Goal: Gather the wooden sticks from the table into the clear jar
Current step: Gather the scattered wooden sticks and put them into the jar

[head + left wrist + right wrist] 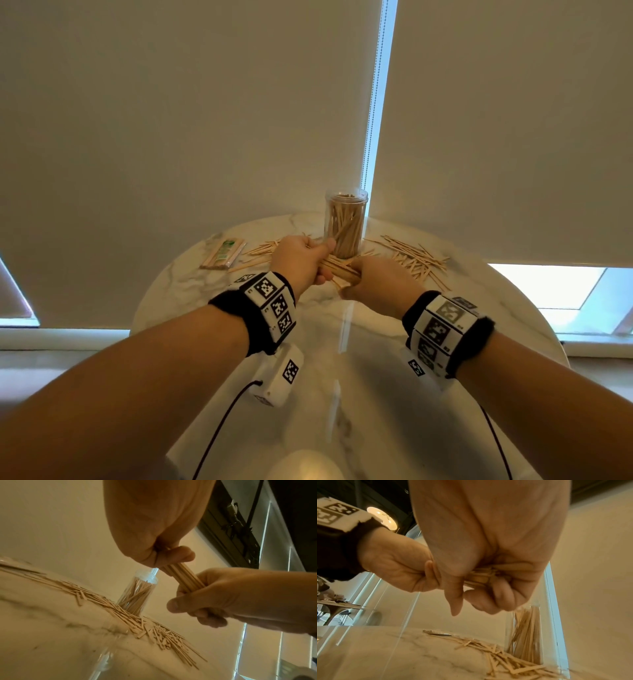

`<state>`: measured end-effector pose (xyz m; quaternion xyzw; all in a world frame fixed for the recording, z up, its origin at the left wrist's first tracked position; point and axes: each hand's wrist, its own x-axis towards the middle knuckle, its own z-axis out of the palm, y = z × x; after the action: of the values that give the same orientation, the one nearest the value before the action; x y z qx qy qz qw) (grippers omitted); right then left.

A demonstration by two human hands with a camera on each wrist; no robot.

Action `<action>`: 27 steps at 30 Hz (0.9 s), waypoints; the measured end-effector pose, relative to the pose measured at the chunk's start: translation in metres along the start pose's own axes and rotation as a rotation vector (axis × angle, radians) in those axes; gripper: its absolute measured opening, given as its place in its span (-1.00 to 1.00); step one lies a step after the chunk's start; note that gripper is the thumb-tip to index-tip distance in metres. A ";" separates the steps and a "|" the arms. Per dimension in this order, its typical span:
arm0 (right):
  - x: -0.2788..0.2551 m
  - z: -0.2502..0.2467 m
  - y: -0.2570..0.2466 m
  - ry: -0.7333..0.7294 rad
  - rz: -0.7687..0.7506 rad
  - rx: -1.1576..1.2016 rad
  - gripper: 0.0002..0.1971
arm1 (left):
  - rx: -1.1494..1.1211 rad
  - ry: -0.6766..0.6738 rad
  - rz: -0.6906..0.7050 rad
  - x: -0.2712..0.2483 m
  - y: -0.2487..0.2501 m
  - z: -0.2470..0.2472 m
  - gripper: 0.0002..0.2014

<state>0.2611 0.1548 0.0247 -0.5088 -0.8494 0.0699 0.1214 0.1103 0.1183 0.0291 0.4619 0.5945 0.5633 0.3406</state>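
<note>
Both hands on one bundle of sticks point(337, 269). My left hand point(301, 262) is curled round the left end, thumb up along the top; my right hand point(373, 282) is wrapped round the right end, fingers closed under it. The left wrist view shows it best: the bundle point(184, 576) runs from one fist straight into the other, sticks packed parallel and the ends fairly square.

Long axis: the bundle lies roughly level, running left to right across me, clear of the desk point(376, 359).

The jar point(345, 224) stands upright just beyond the hands, dead ahead and slightly toward the left one. Its mouth is open and sits above the level of the bundle. It is already well filled with sticks standing on end.

My reading: the next move turns on that mismatch. The bundle is level, the jar's axis is vertical. The bundle would have to be raised above the rim and tipped upright before it can go in. The left hand is the nearer; its thumb looks almost against the jar wall, but I cannot tell whether it touches.

Loose sticks remain on the desk either side of the jar: a scatter on the right point(416, 257), a thinner one on the left point(260, 251). A wrapped packet point(222, 253) lies farther left. Task is partway done, I judge.
</note>
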 end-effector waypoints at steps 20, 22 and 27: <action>0.013 0.007 0.012 0.113 -0.088 -0.153 -0.70 | -0.238 -0.040 -0.328 0.000 0.019 0.024 -0.70; 0.012 -0.002 0.014 0.006 -0.112 -0.066 -0.68 | -0.223 -0.072 -0.333 0.007 0.019 0.021 -0.64; 0.014 -0.053 0.021 -0.138 -0.050 0.174 -0.37 | -0.303 0.046 -0.330 0.049 0.019 0.003 -0.73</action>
<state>0.2876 0.1769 0.0725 -0.4690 -0.8588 0.1753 0.1081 0.1001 0.1638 0.0534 0.2891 0.5782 0.5931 0.4800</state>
